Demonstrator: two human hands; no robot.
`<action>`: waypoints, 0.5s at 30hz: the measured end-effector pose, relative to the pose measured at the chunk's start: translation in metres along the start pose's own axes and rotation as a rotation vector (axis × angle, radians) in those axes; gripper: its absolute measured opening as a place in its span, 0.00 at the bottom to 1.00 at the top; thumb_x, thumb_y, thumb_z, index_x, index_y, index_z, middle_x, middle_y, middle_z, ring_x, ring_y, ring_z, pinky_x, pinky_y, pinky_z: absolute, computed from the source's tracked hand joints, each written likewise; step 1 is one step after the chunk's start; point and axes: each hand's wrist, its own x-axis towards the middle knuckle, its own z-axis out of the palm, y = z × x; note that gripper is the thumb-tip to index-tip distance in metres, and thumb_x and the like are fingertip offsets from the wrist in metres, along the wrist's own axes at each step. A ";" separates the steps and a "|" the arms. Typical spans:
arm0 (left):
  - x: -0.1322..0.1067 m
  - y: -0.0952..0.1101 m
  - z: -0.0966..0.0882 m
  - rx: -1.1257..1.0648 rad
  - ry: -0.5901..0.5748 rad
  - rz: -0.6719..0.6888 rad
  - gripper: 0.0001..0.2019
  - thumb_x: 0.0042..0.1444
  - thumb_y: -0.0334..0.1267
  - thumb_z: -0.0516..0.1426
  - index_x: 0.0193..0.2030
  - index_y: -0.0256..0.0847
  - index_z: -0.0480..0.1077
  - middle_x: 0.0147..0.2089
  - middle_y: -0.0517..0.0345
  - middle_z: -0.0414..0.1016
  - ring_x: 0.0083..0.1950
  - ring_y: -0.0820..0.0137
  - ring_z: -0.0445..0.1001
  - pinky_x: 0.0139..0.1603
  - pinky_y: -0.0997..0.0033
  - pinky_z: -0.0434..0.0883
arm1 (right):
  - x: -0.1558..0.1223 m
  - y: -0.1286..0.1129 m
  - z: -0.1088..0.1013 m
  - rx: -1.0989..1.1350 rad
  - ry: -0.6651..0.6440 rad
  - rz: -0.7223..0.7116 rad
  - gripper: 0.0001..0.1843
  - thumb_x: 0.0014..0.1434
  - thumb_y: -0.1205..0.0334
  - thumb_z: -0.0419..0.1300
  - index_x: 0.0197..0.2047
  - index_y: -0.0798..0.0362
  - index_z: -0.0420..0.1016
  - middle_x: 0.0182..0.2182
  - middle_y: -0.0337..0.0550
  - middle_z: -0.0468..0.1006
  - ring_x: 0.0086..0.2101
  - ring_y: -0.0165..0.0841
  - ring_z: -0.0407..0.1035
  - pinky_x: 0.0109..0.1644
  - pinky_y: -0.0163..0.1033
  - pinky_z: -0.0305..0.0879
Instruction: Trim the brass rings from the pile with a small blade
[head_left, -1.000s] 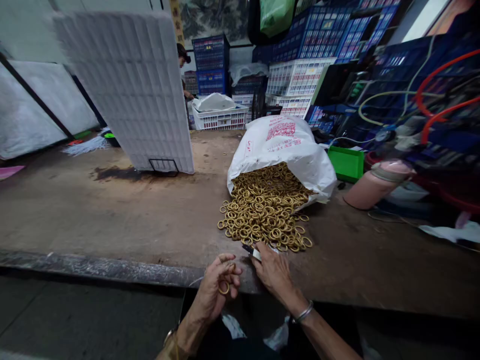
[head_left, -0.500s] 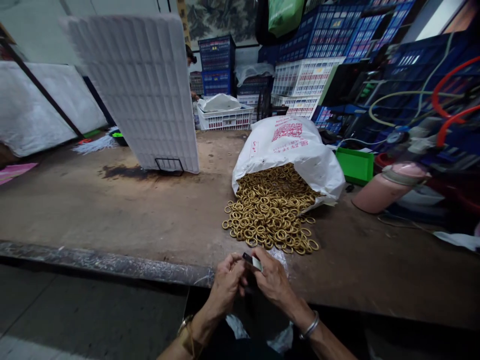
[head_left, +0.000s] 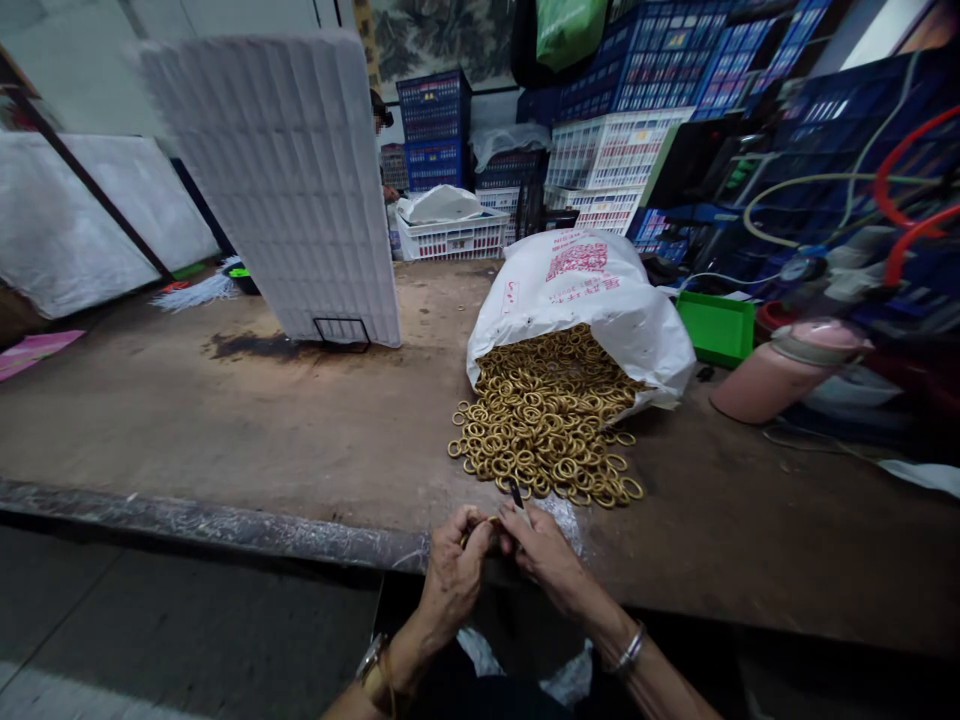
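Observation:
My left hand (head_left: pixel 454 562) is closed at the table's front edge, pinching a gold-coloured ring (head_left: pixel 492 520) that shows partly between the fingers. Close against it, my right hand (head_left: pixel 551 562) grips a small flat tool (head_left: pixel 517 494) with a black end pointing up and a pale part; its kind is not clear, and the fingers cover the rest. Just beyond both hands lies a heap of gold-coloured rings (head_left: pixel 536 435), spilling from the mouth of a white sack (head_left: pixel 525 290) with red print, which rests on its side.
A tall white ribbed panel (head_left: pixel 300 200) stands in a black wire holder on the wooden table (head_left: pixel 315 420). To the right are a green tray (head_left: pixel 716 330) and a pink cylinder (head_left: pixel 787 375). Stacked crates (head_left: pixel 435 120) and a partly hidden person are behind.
The small tool has turned in my right hand, its black end now pointing upward and away. My hands are closer together, and a ring edge now shows at my left fingertips.

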 end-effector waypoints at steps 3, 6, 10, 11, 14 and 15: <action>0.000 0.001 -0.001 -0.052 -0.041 -0.160 0.13 0.52 0.46 0.52 0.26 0.37 0.63 0.19 0.66 0.59 0.18 0.81 0.54 0.18 0.81 0.54 | 0.001 -0.005 0.000 -0.056 0.076 -0.070 0.13 0.51 0.52 0.51 0.23 0.52 0.60 0.16 0.30 0.58 0.17 0.23 0.51 0.20 0.29 0.49; -0.001 0.003 -0.001 -0.094 -0.080 -0.249 0.16 0.51 0.51 0.51 0.25 0.38 0.60 0.17 0.69 0.55 0.15 0.82 0.50 0.15 0.81 0.49 | -0.001 -0.013 0.000 -0.142 0.112 -0.161 0.12 0.49 0.54 0.53 0.22 0.53 0.61 0.17 0.32 0.61 0.21 0.25 0.55 0.24 0.29 0.53; -0.002 0.004 -0.003 -0.188 -0.082 -0.268 0.16 0.50 0.51 0.52 0.26 0.39 0.59 0.18 0.69 0.56 0.15 0.83 0.48 0.15 0.81 0.48 | -0.002 -0.016 -0.003 -0.158 0.082 -0.155 0.13 0.53 0.53 0.47 0.26 0.53 0.63 0.18 0.33 0.63 0.20 0.25 0.56 0.24 0.30 0.53; -0.003 0.004 -0.003 -0.204 -0.077 -0.256 0.16 0.50 0.51 0.52 0.26 0.39 0.59 0.18 0.69 0.56 0.15 0.83 0.48 0.15 0.81 0.48 | -0.002 -0.014 -0.004 -0.201 0.104 -0.163 0.13 0.54 0.53 0.46 0.26 0.53 0.62 0.18 0.34 0.63 0.20 0.26 0.56 0.24 0.31 0.53; -0.003 0.007 -0.003 -0.221 -0.069 -0.213 0.17 0.50 0.52 0.53 0.25 0.38 0.59 0.17 0.69 0.54 0.15 0.83 0.47 0.15 0.80 0.46 | -0.003 -0.007 -0.006 -0.445 0.154 -0.265 0.09 0.52 0.61 0.45 0.25 0.52 0.61 0.19 0.35 0.63 0.22 0.27 0.57 0.26 0.31 0.52; -0.003 0.009 -0.002 -0.227 -0.065 -0.202 0.17 0.49 0.52 0.53 0.25 0.38 0.59 0.17 0.69 0.54 0.15 0.83 0.47 0.16 0.80 0.46 | -0.004 -0.005 -0.007 -0.530 0.140 -0.312 0.07 0.50 0.65 0.45 0.25 0.52 0.62 0.20 0.35 0.64 0.23 0.27 0.57 0.27 0.31 0.51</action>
